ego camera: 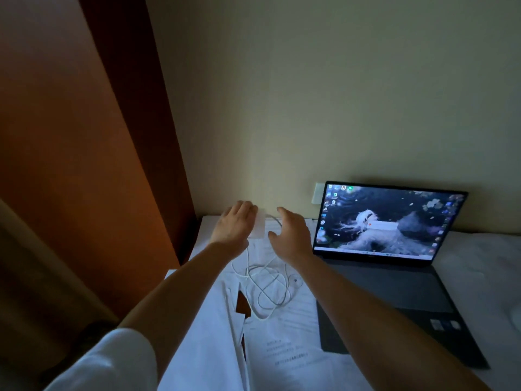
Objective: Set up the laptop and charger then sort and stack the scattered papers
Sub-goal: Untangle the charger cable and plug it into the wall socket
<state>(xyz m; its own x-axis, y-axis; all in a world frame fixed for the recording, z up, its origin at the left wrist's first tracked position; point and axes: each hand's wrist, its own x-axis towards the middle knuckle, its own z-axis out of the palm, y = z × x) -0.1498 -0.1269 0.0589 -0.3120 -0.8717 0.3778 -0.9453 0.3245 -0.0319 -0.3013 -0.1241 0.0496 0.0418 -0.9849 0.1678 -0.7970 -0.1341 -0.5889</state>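
Both hands at the charger (258,224), beside the open laptop (394,249).
Left hand (235,224) grips its left side; right hand (290,235) hovers spread, cable (265,286) coiled on papers (287,342) beneath.

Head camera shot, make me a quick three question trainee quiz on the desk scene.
1. True or false: the laptop is open with its screen lit.
2. The left hand is at which thing? A) white charger brick B) papers C) wall socket
3. Fill in: the white cable lies in loose ____ on the papers.

Key: 1 true; 2 A; 3 loops. The right hand holds nothing.
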